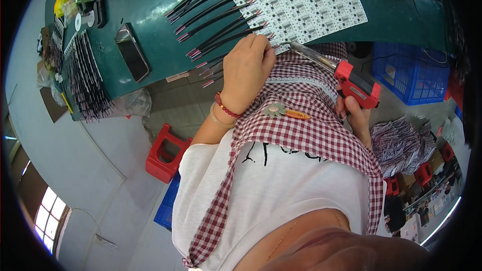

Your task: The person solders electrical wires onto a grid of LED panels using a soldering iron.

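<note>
A white sheet of circuit boards (306, 5) lies at the table's front edge. Along its left side several black cables (221, 35) with thin coloured wire ends stick out. My left hand (248, 68) rests at the sheet's lower left corner, thumb and fingers pinched around a black cable; the fingers hide the exact grip. In my right hand (355, 113) is a red and black soldering gun (357, 84), gripped by its handle. Its metal barrel points up and left, with the tip beside my left fingertips at the sheet's edge.
On the green table (145, 5) lie a dark phone (132, 52) and a bundle of cables (85, 75) at the left edge. A red stool (166, 153) stands below left. Right of me are a blue crate (411, 73) and a heap of cables (401, 145).
</note>
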### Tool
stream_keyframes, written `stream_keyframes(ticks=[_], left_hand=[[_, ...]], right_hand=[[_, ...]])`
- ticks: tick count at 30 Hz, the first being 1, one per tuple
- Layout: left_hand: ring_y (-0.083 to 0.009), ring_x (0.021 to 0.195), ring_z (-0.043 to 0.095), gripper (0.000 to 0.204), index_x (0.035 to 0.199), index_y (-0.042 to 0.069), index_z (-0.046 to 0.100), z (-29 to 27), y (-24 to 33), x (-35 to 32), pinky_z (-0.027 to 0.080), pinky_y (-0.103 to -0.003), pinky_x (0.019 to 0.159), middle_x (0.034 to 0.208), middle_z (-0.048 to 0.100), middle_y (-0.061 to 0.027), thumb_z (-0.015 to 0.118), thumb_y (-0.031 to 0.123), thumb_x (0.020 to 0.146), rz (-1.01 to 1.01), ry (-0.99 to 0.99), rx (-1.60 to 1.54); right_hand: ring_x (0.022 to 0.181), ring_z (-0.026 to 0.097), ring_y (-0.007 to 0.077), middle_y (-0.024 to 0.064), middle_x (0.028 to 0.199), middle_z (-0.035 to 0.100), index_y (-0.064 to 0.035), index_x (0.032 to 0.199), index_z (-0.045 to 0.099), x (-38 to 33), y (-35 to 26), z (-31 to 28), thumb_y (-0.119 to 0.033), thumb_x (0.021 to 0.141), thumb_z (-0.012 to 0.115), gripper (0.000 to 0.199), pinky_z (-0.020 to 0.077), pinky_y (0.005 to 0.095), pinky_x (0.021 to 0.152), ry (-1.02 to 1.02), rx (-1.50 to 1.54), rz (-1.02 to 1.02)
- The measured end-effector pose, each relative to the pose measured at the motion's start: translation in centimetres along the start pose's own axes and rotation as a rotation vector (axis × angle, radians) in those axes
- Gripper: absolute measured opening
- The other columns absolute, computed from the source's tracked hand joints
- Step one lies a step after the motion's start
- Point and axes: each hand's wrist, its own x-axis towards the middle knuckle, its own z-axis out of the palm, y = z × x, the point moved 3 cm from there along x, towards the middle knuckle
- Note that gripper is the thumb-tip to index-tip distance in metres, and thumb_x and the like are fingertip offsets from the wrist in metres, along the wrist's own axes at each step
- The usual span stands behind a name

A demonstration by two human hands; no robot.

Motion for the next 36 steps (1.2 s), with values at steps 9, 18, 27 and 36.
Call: stream_keyframes(ticks=[9,18,27,36], left_hand=[[-0.0269,0.064,0.057,0.01,0.074,0.003,0.054,0.0,0.1,-0.1,0.044,-0.035,0.055,0.071,0.057,-0.0099,0.064,0.004,0.075,0.003,0.01,-0.013],[-0.0271,0.064,0.057,0.01,0.073,0.003,0.054,0.1,0.2,-0.1,0.044,-0.035,0.055,0.071,0.057,-0.0101,0.064,0.004,0.075,0.004,0.015,-0.003],[-0.0265,0.064,0.058,0.01,0.073,0.002,0.054,0.1,0.2,-0.1,0.044,-0.035,0.056,0.071,0.057,-0.0099,0.064,0.003,0.074,0.006,0.014,-0.007],[-0.0272,0.065,0.059,0.01,0.074,0.002,0.054,0.0,0.3,-0.1,0.045,-0.035,0.056,0.072,0.058,-0.0105,0.064,0.003,0.075,-0.004,0.012,-0.001]], right_hand=[[0.053,0.047,0.0075,0.0042,0.065,0.056,0.0022,0.104,0.057,-0.3,0.1,0.0,-0.022,0.09,0.056,0.028,0.037,0.0216,0.049,0.003,-0.024,-0.009],[0.049,0.047,0.009,0.0063,0.061,0.054,0.0053,0.109,0.055,0.3,-0.6,0.4,-0.025,0.09,0.055,0.036,0.0344,0.021,0.046,0.014,0.082,-0.001],[0.048,0.047,0.0091,0.0054,0.06,0.054,0.0024,0.097,0.056,0.4,-1.3,0.9,-0.025,0.09,0.054,0.028,0.035,0.0216,0.046,0.05,0.065,0.022],[0.052,0.047,0.0075,0.0037,0.063,0.055,0.0026,0.1,0.056,-0.5,-1.2,1.0,-0.019,0.09,0.054,0.024,0.037,0.0223,0.049,0.059,-0.069,0.049]])
